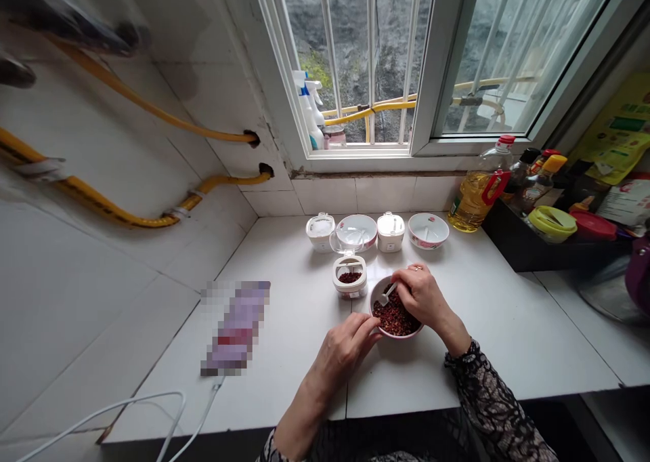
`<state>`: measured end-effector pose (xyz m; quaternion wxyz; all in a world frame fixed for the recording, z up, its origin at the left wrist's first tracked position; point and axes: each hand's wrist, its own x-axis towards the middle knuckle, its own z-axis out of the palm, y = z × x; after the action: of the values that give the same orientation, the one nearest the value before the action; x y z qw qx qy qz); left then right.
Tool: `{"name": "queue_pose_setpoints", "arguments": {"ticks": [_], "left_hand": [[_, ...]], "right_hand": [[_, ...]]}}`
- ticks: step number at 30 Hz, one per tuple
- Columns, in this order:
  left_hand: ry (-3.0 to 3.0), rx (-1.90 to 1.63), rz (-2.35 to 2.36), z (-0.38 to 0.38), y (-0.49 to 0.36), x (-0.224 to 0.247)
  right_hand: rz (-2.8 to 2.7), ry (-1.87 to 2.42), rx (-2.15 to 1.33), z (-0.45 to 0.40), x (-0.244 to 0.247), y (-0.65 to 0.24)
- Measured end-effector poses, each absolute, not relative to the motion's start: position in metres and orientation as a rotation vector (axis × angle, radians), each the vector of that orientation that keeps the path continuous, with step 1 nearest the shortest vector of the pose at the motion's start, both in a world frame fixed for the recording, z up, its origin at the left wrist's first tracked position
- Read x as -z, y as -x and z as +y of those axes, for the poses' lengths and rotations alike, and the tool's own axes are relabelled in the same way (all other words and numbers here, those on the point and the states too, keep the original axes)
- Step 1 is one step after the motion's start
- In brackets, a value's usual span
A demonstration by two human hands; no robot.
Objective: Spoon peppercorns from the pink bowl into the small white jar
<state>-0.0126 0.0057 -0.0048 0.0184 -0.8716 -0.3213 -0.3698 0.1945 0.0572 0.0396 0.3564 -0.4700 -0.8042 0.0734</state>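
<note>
A bowl point(403, 336) full of dark red peppercorn-like spice point(399, 318) stands on the white counter. My left hand point(345, 343) grips its left rim between thumb and fingers. Pinched in my right hand point(419, 292) is a small white spoon point(384, 298), its tip down in the spice at the bowl's left side. Just behind and left of the bowl sits a lidded seasoning jar point(349, 287), its clear lid raised, with some of the same dark red spice inside.
Two closed white jars point(320, 233) point(391, 233) and two floral bowls point(357, 232) point(428, 232) line the back. An oil bottle point(474, 194) and a black rack point(528, 245) of bottles stand right. A blurred purple object point(238, 330) with a white cable point(177, 408) lies left.
</note>
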Motion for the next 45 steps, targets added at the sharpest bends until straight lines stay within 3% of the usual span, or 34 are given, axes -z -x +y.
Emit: {"name": "queue_pose_setpoints", "arguments": {"ticks": [19, 31, 35, 41, 45], "left_hand": [[2.707, 1.155, -1.004, 0.006, 0.013, 0.005], [2.717, 1.184, -0.989, 0.006, 0.012, 0.004], [2.721, 1.171, -0.985, 0.006, 0.012, 0.004], [2.71, 1.171, -0.999, 0.006, 0.012, 0.006], [2.701, 1.164, -1.004, 0.006, 0.011, 0.005]], "right_hand": [[-1.733, 1.361, -0.519, 0.057, -0.045, -0.194], [-1.346, 1.265, -0.925, 0.06, -0.047, -0.19], [-1.453, 1.142, -0.746, 0.058, -0.05, -0.175], [-2.053, 0.931, -0.186, 0.059, -0.048, -0.161], [-1.948, 0.942, -0.18, 0.056, -0.051, -0.171]]}}
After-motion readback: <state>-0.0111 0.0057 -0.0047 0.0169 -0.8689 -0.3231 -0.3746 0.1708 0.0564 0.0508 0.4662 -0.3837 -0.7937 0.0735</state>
